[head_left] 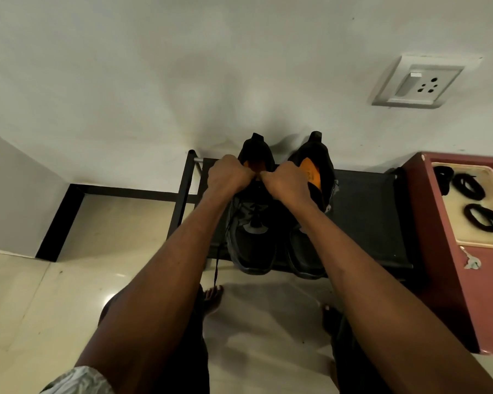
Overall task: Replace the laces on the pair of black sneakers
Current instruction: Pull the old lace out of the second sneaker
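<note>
Two black sneakers stand side by side on a low black rack point(365, 211) against the wall, heels to the wall and toes over its near edge. The left sneaker point(252, 240) shows its grey lacing area; the right sneaker point(310, 177) is largely covered by the forearm crossing it, though its orange insole is plain to see. Both hands are at the left sneaker's collar, knuckles nearly touching. The left hand point(227, 177) and the right hand point(286, 182) are each curled tight, but what they pinch lies under the fingers (probably lace or tongue, too dark to tell). A thin black lace point(217, 265) hangs from the left sneaker's side down past the rack edge toward the floor; its upper end is lost in shadow.

To the right stands a reddish cabinet point(444, 251), cut off by the frame, bearing a cream mat with three coiled black laces point(483, 217). A wall socket point(419, 83) sits above. Bare toes show below, between the forearms.
</note>
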A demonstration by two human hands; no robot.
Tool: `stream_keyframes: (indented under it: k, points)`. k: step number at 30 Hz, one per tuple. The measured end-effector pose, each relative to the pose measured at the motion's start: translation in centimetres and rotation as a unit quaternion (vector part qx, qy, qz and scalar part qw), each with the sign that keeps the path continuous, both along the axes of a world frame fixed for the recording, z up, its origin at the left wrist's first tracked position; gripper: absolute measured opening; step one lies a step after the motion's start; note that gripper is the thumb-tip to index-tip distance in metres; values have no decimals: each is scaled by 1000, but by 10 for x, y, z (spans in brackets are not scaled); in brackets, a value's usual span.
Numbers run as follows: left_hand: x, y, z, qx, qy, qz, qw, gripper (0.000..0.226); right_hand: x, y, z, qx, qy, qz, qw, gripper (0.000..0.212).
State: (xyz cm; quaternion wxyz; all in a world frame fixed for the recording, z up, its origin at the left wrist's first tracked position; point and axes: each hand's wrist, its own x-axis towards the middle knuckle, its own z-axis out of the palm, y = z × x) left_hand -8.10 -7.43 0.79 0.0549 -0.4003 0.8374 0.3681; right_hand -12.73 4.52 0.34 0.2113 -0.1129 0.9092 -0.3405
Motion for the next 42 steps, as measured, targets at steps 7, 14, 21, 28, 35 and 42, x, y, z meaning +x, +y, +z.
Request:
stream_keyframes:
  k: [7,14,21,28,35,42]
  points:
    - [17,-27,-6,296,79,124,944,11,-5,13,-1,-99,-93,-91,987,22]
    - [26,-22,-1,310,105,118,938,9,-10,19,-4,-184,-199,-141,952,13]
    - [12,7,-3,9,144,-115,983,15,-9,26,-2,-188,-182,-86,961,19]
    - [17,13,2,59,150,-80,984,14,-6,20,-6,-147,-97,-46,983,22]
    - [18,-6,-4,455,251,365,772,20,-8,25,-11,-131,-95,-39,986,35]
    - [15,0,11,-35,190,-98,976,28,-6,21,-11,-107,-33,6,994,36]
